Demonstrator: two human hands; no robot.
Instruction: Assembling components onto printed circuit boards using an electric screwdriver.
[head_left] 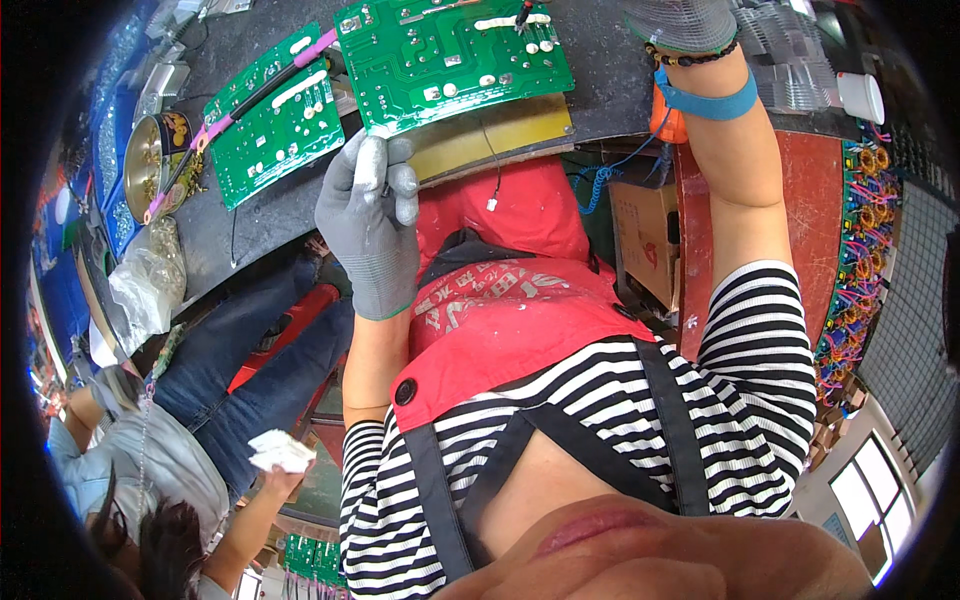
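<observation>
Touching green board at corner, left hand upright (fingers bent)

We see the large green circuit board cut off along the top edge. Right of it, that edge also crops the right hand, hiding its fingertips from us. The board covers part of a yellow panel beneath; left of it, a tin holds bits too small to tell.

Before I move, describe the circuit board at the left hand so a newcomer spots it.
On the dark workbench, find the grey-gloved left hand. At its fingers is the near-left corner of the green circuit board. A yellow panel shows along its near edge, whereas a black-and-pink strip crosses the neighbouring board, left.
</observation>
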